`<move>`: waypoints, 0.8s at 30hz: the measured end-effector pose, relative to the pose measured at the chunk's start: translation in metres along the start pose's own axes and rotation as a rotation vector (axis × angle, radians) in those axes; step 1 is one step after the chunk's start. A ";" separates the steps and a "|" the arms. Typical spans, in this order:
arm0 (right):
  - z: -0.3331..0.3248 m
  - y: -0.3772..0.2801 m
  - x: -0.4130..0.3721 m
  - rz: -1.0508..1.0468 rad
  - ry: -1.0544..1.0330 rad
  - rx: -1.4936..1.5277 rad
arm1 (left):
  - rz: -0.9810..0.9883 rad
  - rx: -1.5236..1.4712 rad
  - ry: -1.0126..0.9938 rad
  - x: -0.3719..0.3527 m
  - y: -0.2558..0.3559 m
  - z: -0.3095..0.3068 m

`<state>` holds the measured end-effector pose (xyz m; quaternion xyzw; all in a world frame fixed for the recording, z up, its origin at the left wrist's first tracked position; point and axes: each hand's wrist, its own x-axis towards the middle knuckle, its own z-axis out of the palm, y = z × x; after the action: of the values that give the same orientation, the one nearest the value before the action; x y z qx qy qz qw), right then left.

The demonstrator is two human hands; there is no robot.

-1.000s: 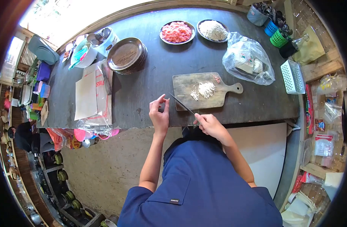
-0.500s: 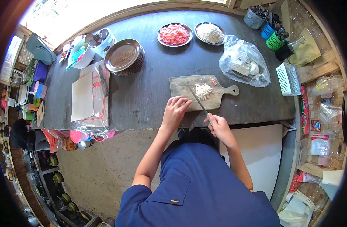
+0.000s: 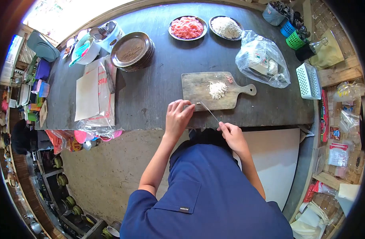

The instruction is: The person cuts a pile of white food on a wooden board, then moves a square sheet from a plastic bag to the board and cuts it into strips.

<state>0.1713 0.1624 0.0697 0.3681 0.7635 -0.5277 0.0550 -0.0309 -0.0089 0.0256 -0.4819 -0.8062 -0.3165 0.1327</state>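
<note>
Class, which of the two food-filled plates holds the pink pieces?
The left plate, nearer the stack of dark plates; the right plate holds whitish shreds.

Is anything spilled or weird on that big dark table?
Nothing looks broken. A few reddish bits lie stray on the cutting board, apart from the white shreds; they look like the red food on the plate. Also, crinkly plastic pokes over the table edge.

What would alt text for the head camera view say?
A person's right hand holds a knife, tip over a wooden cutting board bearing pale shreds, the left hand near its edge. Beyond, on the dark table, two plates hold pink shreds and white shreds.
</note>
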 end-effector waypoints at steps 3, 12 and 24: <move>-0.003 -0.003 -0.001 -0.052 0.056 -0.126 | -0.023 0.032 0.023 -0.001 0.018 0.003; -0.013 -0.010 -0.001 -0.082 0.088 -0.153 | -0.077 0.032 0.053 0.005 0.022 0.019; -0.019 -0.021 -0.009 0.032 0.027 -0.174 | -0.066 0.040 0.038 0.005 0.020 0.023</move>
<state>0.1706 0.1706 0.0990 0.3812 0.8012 -0.4534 0.0850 -0.0146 0.0160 0.0181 -0.4463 -0.8252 -0.3134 0.1472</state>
